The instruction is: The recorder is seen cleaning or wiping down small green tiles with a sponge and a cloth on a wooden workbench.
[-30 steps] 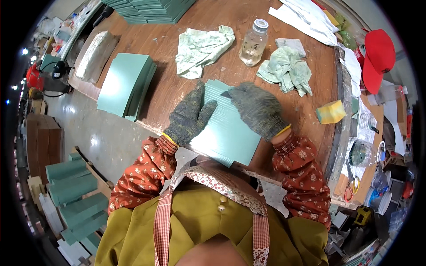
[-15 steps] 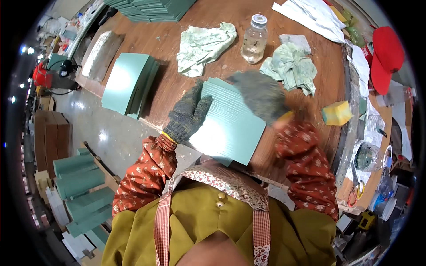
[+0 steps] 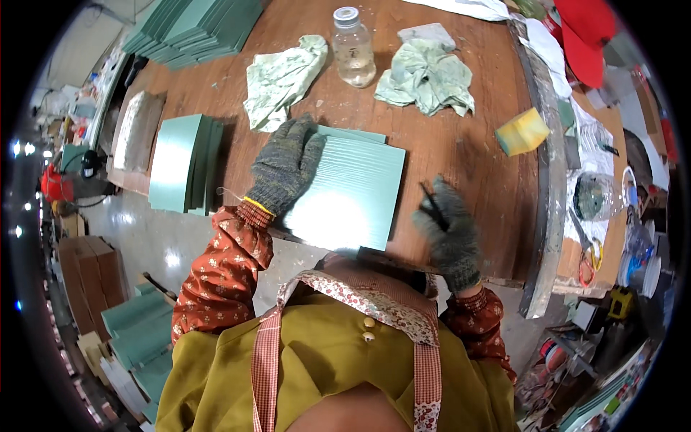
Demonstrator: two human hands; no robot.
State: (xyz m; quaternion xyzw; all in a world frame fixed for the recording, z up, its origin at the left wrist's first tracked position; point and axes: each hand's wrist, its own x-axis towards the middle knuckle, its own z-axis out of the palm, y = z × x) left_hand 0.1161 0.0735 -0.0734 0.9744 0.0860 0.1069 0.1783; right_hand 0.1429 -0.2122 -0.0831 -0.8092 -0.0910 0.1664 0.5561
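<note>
A small stack of pale green ribbed panels [image 3: 353, 187] lies on the wooden table in front of me, its edges not quite lined up. My left hand [image 3: 283, 160], in a dark grey knitted glove, rests flat along the left edge of the stack with its fingers stretched out. To the right of the panels, apart from them, my right hand [image 3: 452, 237] in a matching glove is closed round a thin black stick-like tool [image 3: 432, 205]. The tool's exact kind cannot be made out. Another stack of green panels [image 3: 176, 165] sits at the table's left edge.
Behind the panels are a crumpled cloth [image 3: 284, 83], a capped glass jar of liquid [image 3: 353, 54] and a second cloth [image 3: 428, 78]. A yellow sponge [image 3: 523, 132] lies at right, scissors [image 3: 589, 259] beyond it. More green panels [image 3: 201, 29] are piled at the far left.
My right hand has left the panels and moved right and nearer to me; a black tool now shows in it. The panels look straighter. The whole view has shifted.
</note>
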